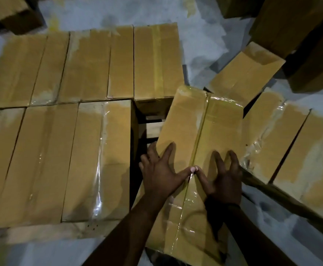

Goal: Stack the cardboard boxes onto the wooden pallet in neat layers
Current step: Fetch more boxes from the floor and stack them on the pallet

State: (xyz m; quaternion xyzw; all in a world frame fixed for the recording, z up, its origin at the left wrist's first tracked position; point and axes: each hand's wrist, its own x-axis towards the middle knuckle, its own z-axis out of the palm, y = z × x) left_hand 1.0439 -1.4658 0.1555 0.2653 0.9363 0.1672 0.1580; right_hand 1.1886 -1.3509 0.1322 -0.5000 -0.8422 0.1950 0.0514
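Tilted box (193, 131) under both flat hands (191, 175).

Under your palms the cardboard box (193, 150) is tan-yellow with glossy clear tape; boxes (64, 112) at left match it, and the floor (201, 35) at upper right is mottled grey-white.

dim, warm light | glare on tape (99, 169) | soft blur | wide-angle edge bending
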